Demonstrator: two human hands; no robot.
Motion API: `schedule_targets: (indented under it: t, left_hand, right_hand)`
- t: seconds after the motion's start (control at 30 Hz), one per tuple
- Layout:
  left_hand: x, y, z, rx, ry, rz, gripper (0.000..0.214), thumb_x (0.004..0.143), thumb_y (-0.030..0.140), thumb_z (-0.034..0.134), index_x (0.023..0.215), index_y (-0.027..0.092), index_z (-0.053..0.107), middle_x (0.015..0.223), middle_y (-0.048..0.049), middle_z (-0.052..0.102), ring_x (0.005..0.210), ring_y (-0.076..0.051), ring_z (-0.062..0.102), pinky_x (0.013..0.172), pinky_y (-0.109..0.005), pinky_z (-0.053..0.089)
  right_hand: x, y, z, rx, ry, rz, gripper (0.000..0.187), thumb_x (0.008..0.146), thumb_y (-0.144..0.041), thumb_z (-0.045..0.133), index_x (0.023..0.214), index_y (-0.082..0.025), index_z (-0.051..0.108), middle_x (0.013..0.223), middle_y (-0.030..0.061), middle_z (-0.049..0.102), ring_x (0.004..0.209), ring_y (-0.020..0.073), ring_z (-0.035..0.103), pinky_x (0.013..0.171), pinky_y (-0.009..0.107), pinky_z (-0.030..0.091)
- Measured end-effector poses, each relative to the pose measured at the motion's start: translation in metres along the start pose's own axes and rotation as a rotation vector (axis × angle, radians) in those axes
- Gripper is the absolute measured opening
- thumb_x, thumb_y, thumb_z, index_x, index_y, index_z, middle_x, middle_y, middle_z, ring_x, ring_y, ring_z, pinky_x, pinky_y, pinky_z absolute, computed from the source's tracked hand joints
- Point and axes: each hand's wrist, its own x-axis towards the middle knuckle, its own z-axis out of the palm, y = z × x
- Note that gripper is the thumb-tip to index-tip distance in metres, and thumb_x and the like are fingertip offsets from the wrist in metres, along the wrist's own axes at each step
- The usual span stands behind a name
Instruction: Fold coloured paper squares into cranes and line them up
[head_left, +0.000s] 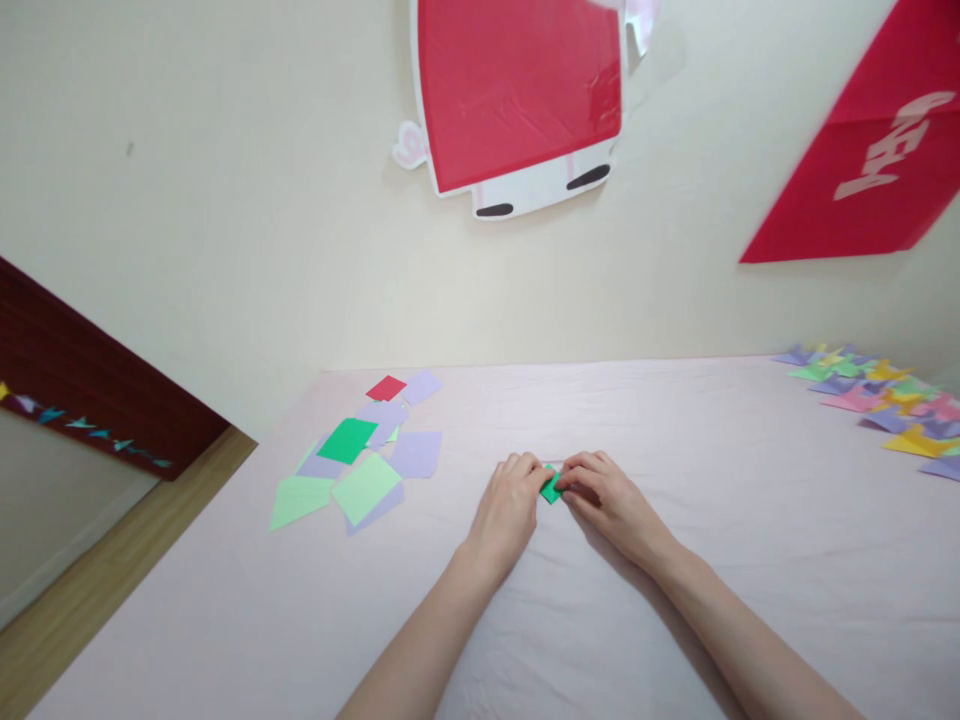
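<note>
A small piece of folded green paper (pixel 551 487) lies on the pale pink cloth, between my two hands. My left hand (pixel 512 500) has its fingers closed on the paper's left side. From the other side, my right hand (pixel 609 497) pinches the paper's right edge between thumb and fingers. Parts of the paper are covered by my fingertips, so its full folded shape is hidden.
Loose paper squares lie to the left, among them a green one (pixel 348 441), a red one (pixel 386 388) and a light green one (pixel 367 489). Several folded paper shapes (pixel 892 405) stand in rows at the far right. A wall (pixel 315 250) rises behind the cloth (pixel 225 620).
</note>
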Motion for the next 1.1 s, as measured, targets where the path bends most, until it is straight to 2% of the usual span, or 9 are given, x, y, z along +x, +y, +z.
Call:
schedule_targets:
  t: [0.1, 0.2, 0.37, 0.53, 0.67, 0.87, 1.1]
  left_hand:
    - [-0.001, -0.004, -0.005, -0.067, -0.050, 0.041, 0.044, 0.087, -0.002, 0.041, 0.116, 0.025, 0.061, 0.101, -0.0042, 0.059, 0.098, -0.021, 0.051, 0.087, -0.033, 0.044]
    - [0.000, -0.005, -0.009, -0.088, -0.069, 0.036, 0.048, 0.080, -0.005, 0.042, 0.115, 0.022, 0.061, 0.103, -0.0054, 0.059, 0.100, -0.021, 0.051, 0.090, -0.034, 0.043]
    - [0.004, -0.005, -0.011, -0.112, -0.077, 0.029, 0.041, 0.078, -0.001, 0.046, 0.106, 0.022, 0.064, 0.098, -0.0046, 0.059, 0.097, -0.021, 0.054, 0.088, -0.034, 0.044]
    - [0.006, -0.005, -0.009, -0.116, -0.054, 0.019, 0.030, 0.081, 0.004, 0.050, 0.097, 0.022, 0.067, 0.094, -0.0034, 0.059, 0.093, -0.020, 0.056, 0.085, -0.032, 0.046]
    - [0.008, -0.006, -0.003, -0.077, 0.009, 0.024, 0.023, 0.087, 0.007, 0.051, 0.095, 0.022, 0.067, 0.101, -0.0037, 0.059, 0.095, -0.019, 0.057, 0.087, -0.032, 0.045]
    - [0.014, -0.004, 0.006, 0.022, 0.036, 0.029, 0.012, 0.090, 0.011, 0.054, 0.086, 0.020, 0.062, 0.091, -0.0033, 0.060, 0.089, -0.020, 0.056, 0.083, -0.034, 0.044]
    - [0.024, -0.006, 0.015, 0.032, 0.034, 0.064, 0.009, 0.092, 0.013, 0.054, 0.085, 0.019, 0.057, 0.091, -0.0043, 0.059, 0.088, -0.021, 0.054, 0.081, -0.035, 0.043]
  right_hand:
    - [0.001, 0.000, -0.001, -0.073, 0.005, -0.059, 0.021, 0.086, -0.009, 0.058, 0.094, -0.025, 0.069, 0.097, 0.0054, 0.068, 0.095, 0.0231, 0.055, 0.084, 0.038, 0.046]
    - [0.002, 0.000, 0.001, -0.148, 0.009, -0.089, 0.016, 0.088, -0.012, 0.059, 0.089, -0.024, 0.069, 0.095, 0.0054, 0.069, 0.093, 0.0231, 0.055, 0.083, 0.037, 0.045]
    - [0.005, -0.002, 0.004, -0.193, -0.015, -0.047, 0.015, 0.091, -0.012, 0.054, 0.087, -0.022, 0.065, 0.088, 0.0055, 0.067, 0.087, 0.0229, 0.054, 0.079, 0.036, 0.045]
    - [0.005, -0.005, 0.003, -0.136, 0.009, 0.000, 0.017, 0.091, -0.012, 0.050, 0.085, -0.023, 0.062, 0.087, 0.0060, 0.064, 0.085, 0.0231, 0.053, 0.076, 0.036, 0.045]
    - [0.004, -0.003, 0.002, -0.066, 0.018, 0.017, 0.016, 0.090, -0.013, 0.050, 0.086, -0.023, 0.061, 0.087, 0.0052, 0.064, 0.086, 0.0228, 0.053, 0.077, 0.036, 0.045]
    - [0.003, 0.003, 0.000, -0.089, 0.097, 0.100, 0.015, 0.087, -0.016, 0.055, 0.093, -0.023, 0.067, 0.094, 0.0068, 0.065, 0.090, 0.0249, 0.053, 0.082, 0.040, 0.043]
    - [0.005, 0.012, 0.000, -0.015, 0.096, 0.166, 0.019, 0.089, -0.018, 0.054, 0.087, -0.025, 0.072, 0.088, 0.0058, 0.067, 0.086, 0.0239, 0.052, 0.079, 0.040, 0.042]
